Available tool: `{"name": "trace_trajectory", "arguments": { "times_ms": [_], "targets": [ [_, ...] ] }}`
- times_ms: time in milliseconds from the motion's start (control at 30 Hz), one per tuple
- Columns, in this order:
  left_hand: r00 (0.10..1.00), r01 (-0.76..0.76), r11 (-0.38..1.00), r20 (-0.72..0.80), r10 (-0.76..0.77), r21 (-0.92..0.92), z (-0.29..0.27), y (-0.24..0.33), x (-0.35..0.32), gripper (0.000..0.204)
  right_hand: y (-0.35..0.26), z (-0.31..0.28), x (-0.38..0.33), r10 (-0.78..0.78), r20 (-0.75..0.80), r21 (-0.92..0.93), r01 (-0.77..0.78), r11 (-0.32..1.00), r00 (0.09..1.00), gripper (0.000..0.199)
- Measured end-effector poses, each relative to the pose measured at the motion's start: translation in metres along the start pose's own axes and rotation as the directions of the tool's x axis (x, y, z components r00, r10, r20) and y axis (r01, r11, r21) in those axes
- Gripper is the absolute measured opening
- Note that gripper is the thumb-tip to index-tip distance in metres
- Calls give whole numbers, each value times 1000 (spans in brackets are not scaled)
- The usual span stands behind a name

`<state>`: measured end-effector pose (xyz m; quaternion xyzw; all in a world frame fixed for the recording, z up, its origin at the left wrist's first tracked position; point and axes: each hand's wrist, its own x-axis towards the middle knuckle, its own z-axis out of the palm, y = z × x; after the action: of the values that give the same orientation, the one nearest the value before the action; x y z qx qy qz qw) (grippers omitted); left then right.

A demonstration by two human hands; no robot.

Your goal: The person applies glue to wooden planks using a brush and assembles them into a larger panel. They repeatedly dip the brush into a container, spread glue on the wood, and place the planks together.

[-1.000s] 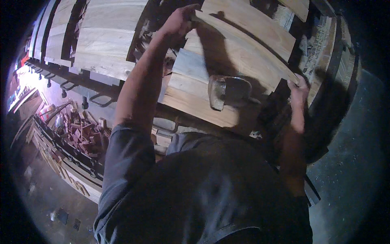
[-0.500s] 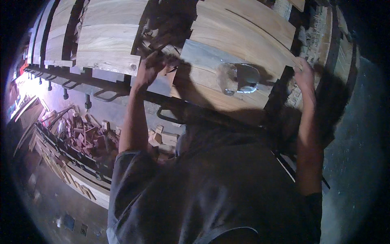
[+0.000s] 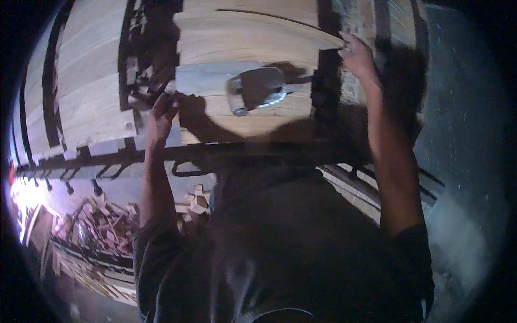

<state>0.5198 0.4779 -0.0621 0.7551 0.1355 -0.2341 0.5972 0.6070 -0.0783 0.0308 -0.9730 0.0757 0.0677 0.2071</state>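
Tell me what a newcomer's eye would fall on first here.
Probably the shiny-rimmed object lying on the wooden boards, between the left hand and right hand. Next, likely the white glare at the far left, then the heap of wood scraps at lower left.

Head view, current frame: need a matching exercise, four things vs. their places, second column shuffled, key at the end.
Things:
1. Left hand
2. Right hand
3. Shiny-edged container
4. Wood offcuts

Places:
A. On top of the middle boards
B. In a heap at lower left of the picture
C. At the right end of the middle boards
D. Beside the left edge of the middle boards

Pairs: 1-D, 2-C, 3-A, 4-B
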Motion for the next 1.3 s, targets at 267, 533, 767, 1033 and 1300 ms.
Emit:
{"name": "trace_trajectory", "arguments": {
  "times_ms": [267, 533, 767, 1033, 1300],
  "targets": [
    [995, -92, 993, 33, 90, 68, 45, -29, 44, 78, 4, -51, -105, 210, -111, 166, -191, 968, 971, 50],
    [876, -451, 808, 12, 483, 379, 22, -89, 75, 76, 113, -18, -299, 491, -207, 371, -396, 840, 846, 33],
    [940, -179, 845, -165, 297, 504, 34, -98, 83, 80, 117, 17, -384, 585, -278, 245, -533, 810, 762, 33],
    [801, -44, 835, -480, 357, 548, 83, -40, 63, 74, 25, 39, -296, 410, -311, 548, -191, 814, 857, 27],
    [736, 430, 653, -661, 146, 623, 128, 45, 30, 61, -131, 29, -177, 35, -164, 178, -5, 984, 986, 47]
  ]
}}
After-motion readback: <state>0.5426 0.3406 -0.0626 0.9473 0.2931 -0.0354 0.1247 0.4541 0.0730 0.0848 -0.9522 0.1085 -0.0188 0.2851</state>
